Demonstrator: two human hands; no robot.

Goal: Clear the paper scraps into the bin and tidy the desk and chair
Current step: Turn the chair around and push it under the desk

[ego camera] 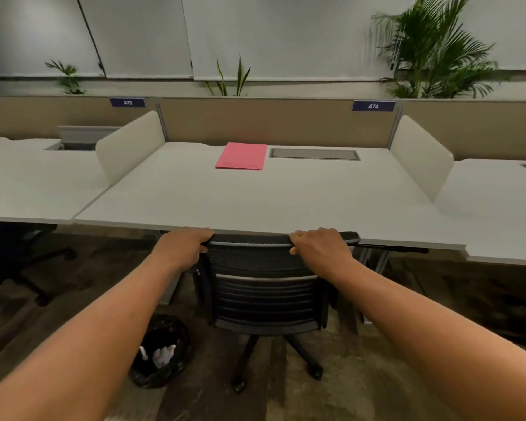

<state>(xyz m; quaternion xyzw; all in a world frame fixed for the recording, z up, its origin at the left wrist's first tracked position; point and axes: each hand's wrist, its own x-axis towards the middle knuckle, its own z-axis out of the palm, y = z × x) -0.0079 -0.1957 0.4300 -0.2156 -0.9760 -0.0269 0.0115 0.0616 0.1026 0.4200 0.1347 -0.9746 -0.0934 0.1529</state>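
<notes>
Fingers [205, 233] of both hands grip chair [264, 287] top; desk [255, 196] holds pink folder [242, 155].

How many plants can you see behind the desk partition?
3: a small plant at left, a spiky plant in the middle, a big palm at right. Others may be out of frame.

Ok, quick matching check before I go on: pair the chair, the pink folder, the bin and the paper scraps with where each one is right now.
Things:
1. chair
2. pink folder
3. bin
4. paper scraps

Places:
A. on the floor, left of the chair base
B. inside the black liner
C. at the desk's near edge, backrest top gripped by the left hand and right hand
D. at the back of the desktop, beside the cable hatch

Pairs: 1-C, 2-D, 3-A, 4-B
</notes>
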